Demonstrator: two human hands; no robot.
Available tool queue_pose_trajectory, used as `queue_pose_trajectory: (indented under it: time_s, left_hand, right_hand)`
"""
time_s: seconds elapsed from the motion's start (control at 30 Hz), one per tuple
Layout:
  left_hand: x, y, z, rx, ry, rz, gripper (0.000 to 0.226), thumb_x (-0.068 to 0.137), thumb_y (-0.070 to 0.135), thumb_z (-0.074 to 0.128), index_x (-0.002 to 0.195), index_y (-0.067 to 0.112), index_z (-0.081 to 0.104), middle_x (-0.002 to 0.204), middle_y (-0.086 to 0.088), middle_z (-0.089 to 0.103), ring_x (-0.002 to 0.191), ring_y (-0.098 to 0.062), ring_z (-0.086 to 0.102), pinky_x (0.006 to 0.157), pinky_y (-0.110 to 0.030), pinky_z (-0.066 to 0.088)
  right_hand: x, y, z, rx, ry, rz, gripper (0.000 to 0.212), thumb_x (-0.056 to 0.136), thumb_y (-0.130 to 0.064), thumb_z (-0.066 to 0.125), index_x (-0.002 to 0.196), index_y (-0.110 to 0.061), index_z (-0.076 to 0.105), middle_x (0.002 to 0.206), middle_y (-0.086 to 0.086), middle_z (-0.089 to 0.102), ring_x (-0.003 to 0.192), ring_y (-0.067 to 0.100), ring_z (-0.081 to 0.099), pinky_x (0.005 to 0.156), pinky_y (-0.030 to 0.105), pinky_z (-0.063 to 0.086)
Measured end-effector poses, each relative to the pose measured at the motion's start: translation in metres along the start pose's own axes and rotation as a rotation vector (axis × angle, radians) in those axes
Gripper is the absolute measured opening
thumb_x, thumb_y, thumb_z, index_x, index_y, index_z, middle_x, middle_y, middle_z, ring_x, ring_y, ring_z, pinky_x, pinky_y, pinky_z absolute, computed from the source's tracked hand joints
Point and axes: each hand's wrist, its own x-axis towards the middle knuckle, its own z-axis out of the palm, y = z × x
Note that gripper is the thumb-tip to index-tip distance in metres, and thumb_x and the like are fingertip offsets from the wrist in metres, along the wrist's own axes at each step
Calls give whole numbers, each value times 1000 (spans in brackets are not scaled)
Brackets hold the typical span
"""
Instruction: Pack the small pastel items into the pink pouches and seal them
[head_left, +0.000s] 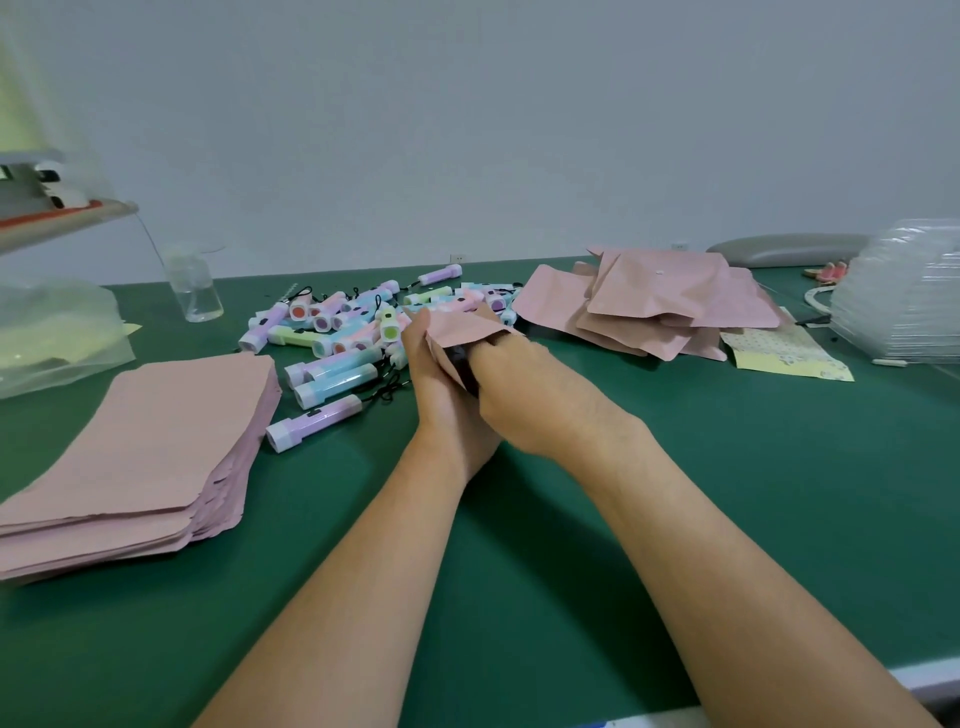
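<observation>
In the head view, both hands met over the middle of the green table (675, 493), forearms stretched forward from the near edge. The left hand (441, 379) gripped a pink pouch (460, 330) from its left side, fingers (415, 325) curled round behind it so that it stood tilted with its dark mouth facing the right hand (524, 387). The right hand's fingers (496, 344) reached into that mouth with their tips hidden by the pouch wall; I could not tell whether they were pinching anything inside.

Just beyond the hands lay the pastel items (337, 325), a loose pile of short lilac, blue, green and pink tubes with white caps and black cords, some spilling toward the near left. A stack of flat pink pouches (150, 441) sat on the table to the left, well apart from the hands. A looser heap of pink pouches (670, 296) lay at the far right. A clear bottle (195, 291) stood behind the pile on the left, and a yellow printed sheet (784, 353) lay just beside the heap.
</observation>
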Motion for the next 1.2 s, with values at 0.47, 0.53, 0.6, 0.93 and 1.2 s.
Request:
queue_pose_trajectory:
  time_s: [0.47,0.53,0.6,0.93,1.2]
  left_hand:
    - [-2,22,-17,-56,-32,-122,107,82,91,29,156,18,50,137,-17,62,120,-34,61,109,-50,38]
    - [-1,22,-19,-41,-45,-126,105,80,95,27,146,19,59,134,-14,65,113,-28,66,109,-52,40]
    - [0,22,-20,-16,-39,-135,111,75,100,23,136,16,64,133,-12,69,114,-27,71,116,-55,37]
    - [3,36,-28,323,6,-183,112,54,98,68,141,28,59,133,-7,73,126,-25,68,111,-51,48]
    - [1,36,-37,686,-10,-99,52,64,43,99,105,17,81,109,-4,81,92,-17,78,71,-30,63]
  right_hand:
    - [-22,54,1,189,550,-277,32,81,-17,89,109,-5,79,100,8,71,93,30,64,84,42,53]
    - [-20,57,3,187,593,-297,26,85,-15,85,108,-5,80,95,8,71,88,31,63,80,42,53]
    - [-17,59,4,211,642,-288,21,89,-13,81,109,-7,80,94,7,71,87,30,63,78,42,52]
    - [-15,59,-20,921,906,31,26,102,-21,65,80,-10,61,70,11,50,69,23,43,64,42,37]
    - [-17,72,-25,1046,941,246,51,102,-25,60,60,-24,31,60,-13,23,59,11,21,52,22,21]
